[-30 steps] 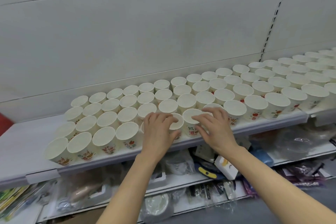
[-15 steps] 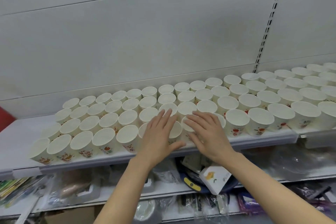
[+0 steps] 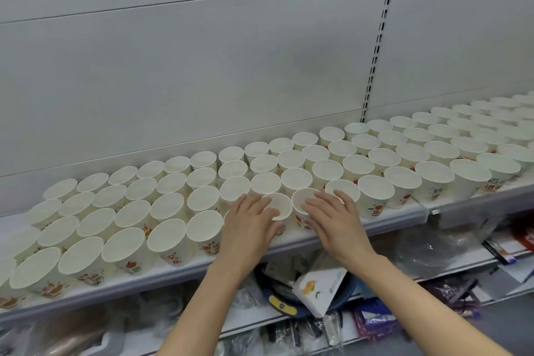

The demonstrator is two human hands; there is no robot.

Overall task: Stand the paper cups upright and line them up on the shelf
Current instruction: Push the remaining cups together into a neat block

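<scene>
Both hands, left hand (image 3: 250,225) and right hand (image 3: 336,221), lie palm-down, fingers straight, gripping nothing, on front-row paper cups (image 3: 278,205)

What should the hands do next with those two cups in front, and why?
Probably nudge the two front cups back toward their row. The left hand and right hand rest flat on them, and they look slightly out of line beside the front-row cup.

Paper cups (image 3: 375,191) matt; shelf (image 3: 202,264) smooth painted metal.
</scene>
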